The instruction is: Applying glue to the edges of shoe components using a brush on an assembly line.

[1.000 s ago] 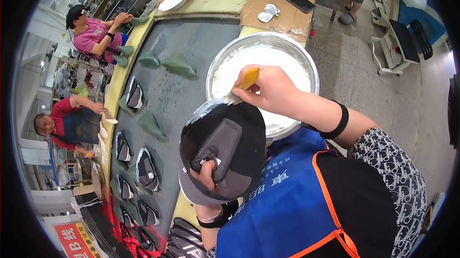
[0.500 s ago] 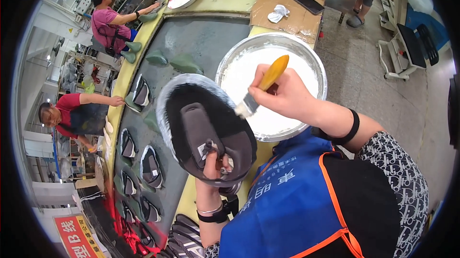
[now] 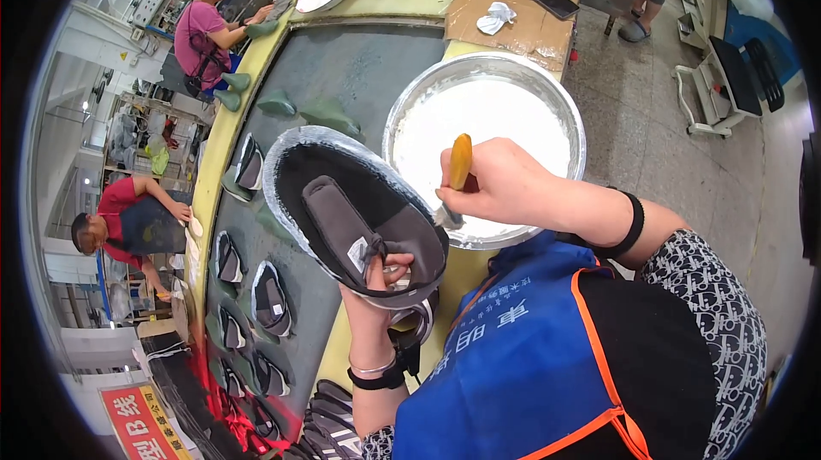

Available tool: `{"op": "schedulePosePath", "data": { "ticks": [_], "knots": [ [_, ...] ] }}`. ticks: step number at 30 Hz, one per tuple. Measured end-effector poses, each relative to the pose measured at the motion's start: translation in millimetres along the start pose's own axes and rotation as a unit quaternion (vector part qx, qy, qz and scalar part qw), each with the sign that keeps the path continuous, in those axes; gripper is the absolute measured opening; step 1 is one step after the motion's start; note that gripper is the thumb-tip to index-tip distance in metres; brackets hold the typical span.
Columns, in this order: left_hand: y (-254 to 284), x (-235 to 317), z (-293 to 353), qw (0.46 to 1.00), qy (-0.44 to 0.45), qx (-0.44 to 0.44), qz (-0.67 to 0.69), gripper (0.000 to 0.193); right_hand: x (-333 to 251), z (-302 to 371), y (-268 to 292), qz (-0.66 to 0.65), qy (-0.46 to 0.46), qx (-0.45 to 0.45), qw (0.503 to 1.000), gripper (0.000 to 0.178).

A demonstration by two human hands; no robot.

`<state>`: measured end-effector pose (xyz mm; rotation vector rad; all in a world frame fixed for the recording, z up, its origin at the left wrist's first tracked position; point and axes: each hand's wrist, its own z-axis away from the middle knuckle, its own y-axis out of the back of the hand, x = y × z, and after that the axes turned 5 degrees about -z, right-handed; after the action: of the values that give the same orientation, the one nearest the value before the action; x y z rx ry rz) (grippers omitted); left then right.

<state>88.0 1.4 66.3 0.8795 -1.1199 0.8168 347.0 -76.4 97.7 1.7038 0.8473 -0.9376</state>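
Near the metal basin (image 3: pixel 564 109), right hand (image 3: pixel 505 186) grips a yellow-handled brush (image 3: pixel 459 165), bristles by the rim. Left hand (image 3: pixel 376 280) pinches the dark shoe (image 3: pixel 351 212) at its tongue; keep it level w/ strokes along the sole edge, light load, no drips

My left hand (image 3: pixel 376 285) grips a dark shoe upper (image 3: pixel 355 212) from below, its tongue facing me, the rim coated pale. My right hand (image 3: pixel 505 186) holds a yellow-handled brush (image 3: pixel 459 165) at the near edge of a metal basin (image 3: pixel 569 118) of white paste. More uppers (image 3: pixel 269 302) lie on the grey surface (image 3: pixel 359 67) to my left.
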Motion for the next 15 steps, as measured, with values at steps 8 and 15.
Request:
{"op": "schedulePosePath", "data": {
  "ticks": [8,15],
  "knots": [
    [0,-17,-16,0.949,-0.31,-0.003,-0.057,0.028,-7,-20,-3,0.082,0.059,-0.009,0.995,0.028],
    [15,-9,-23,0.95,-0.254,0.01,-0.183,0.052,-11,-30,-5,0.024,0.156,0.041,0.987,0.034]
  ]
}}
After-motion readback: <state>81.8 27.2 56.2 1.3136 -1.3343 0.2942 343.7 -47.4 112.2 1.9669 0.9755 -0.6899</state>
